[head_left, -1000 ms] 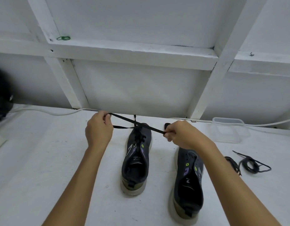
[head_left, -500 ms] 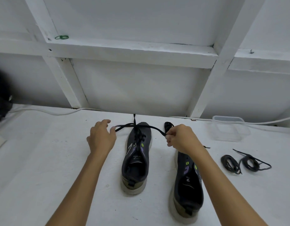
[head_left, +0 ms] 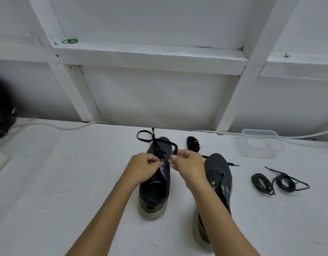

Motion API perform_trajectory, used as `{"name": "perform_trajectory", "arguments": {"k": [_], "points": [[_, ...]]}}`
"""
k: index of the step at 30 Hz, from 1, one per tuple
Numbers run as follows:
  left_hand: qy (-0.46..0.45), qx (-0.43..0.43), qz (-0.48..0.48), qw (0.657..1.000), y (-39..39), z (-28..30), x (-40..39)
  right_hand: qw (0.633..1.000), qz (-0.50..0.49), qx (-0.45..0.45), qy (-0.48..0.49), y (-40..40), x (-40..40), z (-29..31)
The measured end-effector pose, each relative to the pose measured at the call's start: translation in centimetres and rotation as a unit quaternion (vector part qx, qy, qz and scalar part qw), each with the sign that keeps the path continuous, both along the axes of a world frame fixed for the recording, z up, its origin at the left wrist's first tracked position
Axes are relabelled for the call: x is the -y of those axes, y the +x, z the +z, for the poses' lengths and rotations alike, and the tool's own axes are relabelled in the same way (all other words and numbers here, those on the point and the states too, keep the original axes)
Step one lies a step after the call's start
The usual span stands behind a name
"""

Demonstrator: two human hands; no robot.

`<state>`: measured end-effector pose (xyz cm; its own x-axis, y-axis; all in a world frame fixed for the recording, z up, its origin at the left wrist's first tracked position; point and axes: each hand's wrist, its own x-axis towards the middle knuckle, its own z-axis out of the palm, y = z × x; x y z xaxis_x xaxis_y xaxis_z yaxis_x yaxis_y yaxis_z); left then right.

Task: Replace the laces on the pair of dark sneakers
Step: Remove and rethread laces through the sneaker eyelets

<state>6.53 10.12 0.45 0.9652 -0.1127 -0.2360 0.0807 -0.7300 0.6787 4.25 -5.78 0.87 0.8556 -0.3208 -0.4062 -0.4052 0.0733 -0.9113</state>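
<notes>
Two dark sneakers stand on the white surface, toes pointing away from me. The left sneaker (head_left: pixel 155 189) carries a black flat lace (head_left: pixel 152 139) through its front eyelets, with loose loops lying past the toe. My left hand (head_left: pixel 143 168) sits over the sneaker's left side, fingers curled at an eyelet. My right hand (head_left: pixel 187 165) pinches the lace's right end just above the tongue. The right sneaker (head_left: pixel 218 174) has no lace in its eyelets, and my right forearm covers its heel.
A bundled black lace (head_left: pixel 193 143) lies between the toes. Two coiled black laces (head_left: pixel 277 182) lie at the right. A clear plastic container (head_left: pixel 261 144) stands near the back wall, along which a white cable (head_left: pixel 54 125) runs. A dark object (head_left: pixel 2 111) sits at far left.
Both hands have come down and inward from the stretched lace to the left sneaker's eyelets. The lace has gone slack and its loops now lie past the toe.
</notes>
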Motion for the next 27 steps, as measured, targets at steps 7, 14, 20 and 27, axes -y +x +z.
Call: {"name": "perform_trajectory", "arguments": {"k": [7, 14, 20, 27], "points": [[-0.025, 0.000, 0.006, 1.000, -0.8, -0.7, 0.2, 0.993, -0.066, 0.012, -0.099, -1.0, -2.7, -2.2], [-0.067, 0.002, 0.027, 0.997, -1.0, -1.0, 0.1, 0.992, -0.074, 0.032, -0.093, -1.1, -3.1, -2.4], [-0.094, 0.004, 0.041, 0.995, -0.9, -1.4, 0.2, 0.992, -0.063, 0.042, -0.103, -0.9, -3.0, -2.5], [-0.124, -0.002, 0.060, 0.991, -1.0, -1.7, 0.1, 0.993, -0.026, 0.030, -0.112, -0.9, -2.7, -2.3]]}}
